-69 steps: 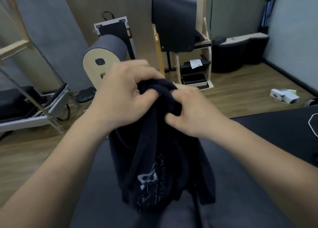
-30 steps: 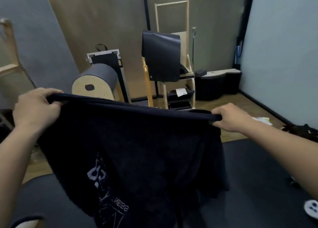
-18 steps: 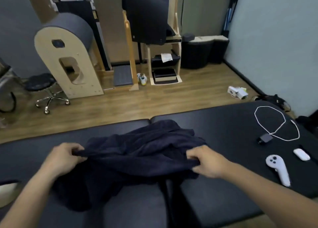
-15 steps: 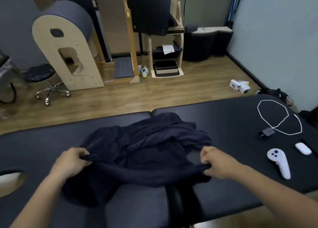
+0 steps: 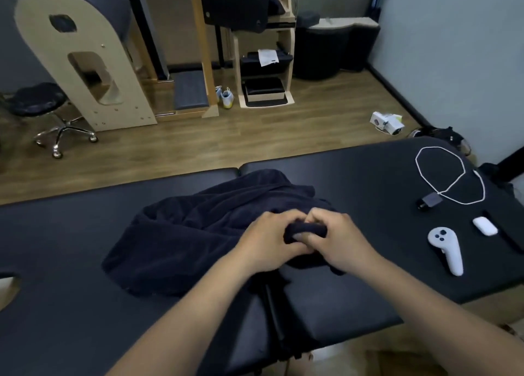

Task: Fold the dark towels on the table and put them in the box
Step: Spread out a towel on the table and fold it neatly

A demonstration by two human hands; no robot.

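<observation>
Ok, dark towel [image 5: 198, 234] is on the black padded table [image 5: 71, 304], mid-table, lying across the seam between the two pads. It's a crumpled heap, not flat. Long axis runs roughly left-right, skewed: the near-left end sits toward the person, the far-right end reaches back toward the table's far edge. One bunched fold of it sticks up at the right-centre, between the hands.

Hard to read:
- Towel and table are both near-black, so the towel's near edge by the pad gap can't be traced. Can't tell if cloth sags into that gap.
- The part of the towel under the hands is covered.
- Fingertips are motion-blurred.
- Cutout in the table [image 5: 8, 285] at the left is cut off by the frame edge.

Hands:
- Left hand [image 5: 269, 242]: fingers curled tight, gripping the left end of the bunched fold.
- Right hand [image 5: 337, 242]: fingers curled, tips tucked under the same fold, gripping its right end.
- The hands sit knuckle to knuckle, touching or nearly so.

Off to the right on the table, well apart from the towel: white controller [image 5: 445, 248], small white case [image 5: 485, 226], looped white cable [image 5: 442, 174], dark adapter [image 5: 429, 200].
</observation>
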